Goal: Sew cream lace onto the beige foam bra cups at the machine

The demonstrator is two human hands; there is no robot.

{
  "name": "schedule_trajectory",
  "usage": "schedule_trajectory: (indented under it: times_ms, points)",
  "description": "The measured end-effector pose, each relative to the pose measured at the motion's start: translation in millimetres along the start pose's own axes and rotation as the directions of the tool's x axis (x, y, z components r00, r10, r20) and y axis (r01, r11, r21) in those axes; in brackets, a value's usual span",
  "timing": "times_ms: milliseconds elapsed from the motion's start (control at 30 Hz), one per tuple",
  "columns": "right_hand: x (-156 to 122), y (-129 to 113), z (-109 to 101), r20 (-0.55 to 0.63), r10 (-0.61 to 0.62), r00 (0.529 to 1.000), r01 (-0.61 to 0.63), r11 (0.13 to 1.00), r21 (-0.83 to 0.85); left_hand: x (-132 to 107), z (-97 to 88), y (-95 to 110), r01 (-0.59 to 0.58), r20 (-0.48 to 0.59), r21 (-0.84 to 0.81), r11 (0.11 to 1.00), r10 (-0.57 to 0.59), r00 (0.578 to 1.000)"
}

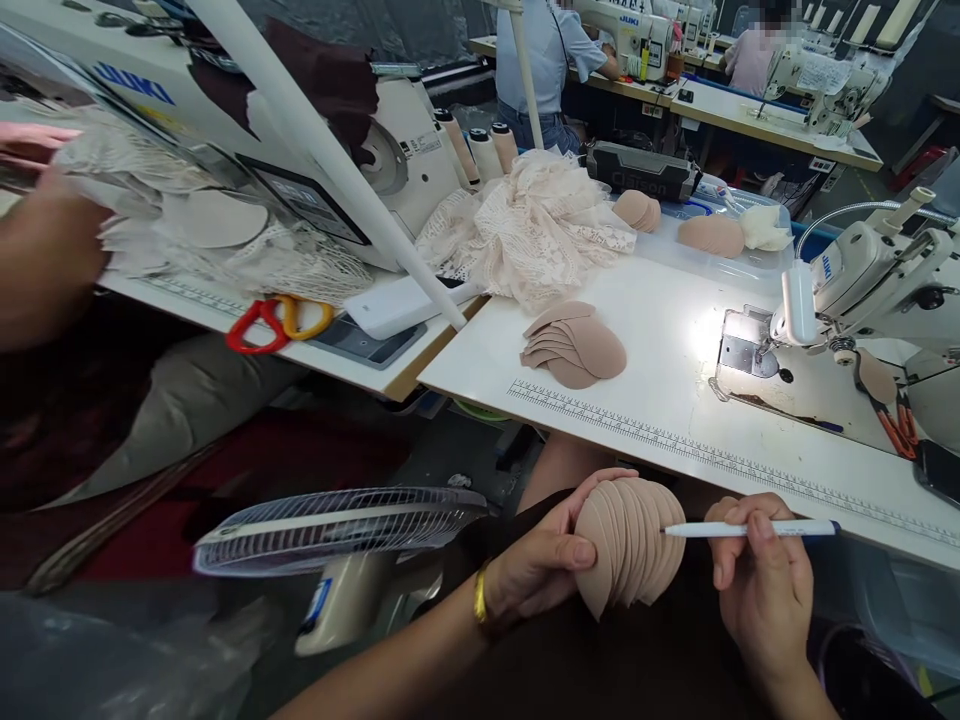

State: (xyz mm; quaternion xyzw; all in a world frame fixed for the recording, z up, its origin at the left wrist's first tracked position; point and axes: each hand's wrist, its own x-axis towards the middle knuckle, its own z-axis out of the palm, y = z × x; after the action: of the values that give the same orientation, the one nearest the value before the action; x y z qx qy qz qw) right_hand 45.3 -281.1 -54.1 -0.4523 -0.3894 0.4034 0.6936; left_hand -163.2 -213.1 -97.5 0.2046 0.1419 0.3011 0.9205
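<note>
My left hand [544, 560] is closed around a fanned stack of beige foam pads [630, 545], held over my lap below the table edge. My right hand [765, 585] grips a white pen [750, 528] lying level, its tip touching the right side of the stack. A gold bracelet sits on my left wrist. A second fanned pile of beige pads [574, 345] lies on the white table [660, 400] in front of me.
A sewing machine [862, 290] with a lit lamp stands at the right. A heap of cream lace [532, 225] lies at the back. To the left a co-worker's arm [45, 260] reaches over another table with red and yellow scissors [277, 320]. A small fan [330, 530] sits low left.
</note>
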Motion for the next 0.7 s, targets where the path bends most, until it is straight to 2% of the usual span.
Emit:
schedule_trajectory:
  times_ms: [700]
  points:
    - [-1.8,0.8,1.2,0.016,-0.019,1.000,0.019,0.999,-0.036,2.5,4.7,2.8,0.012,0.005,0.002,1.000,-0.012,1.000]
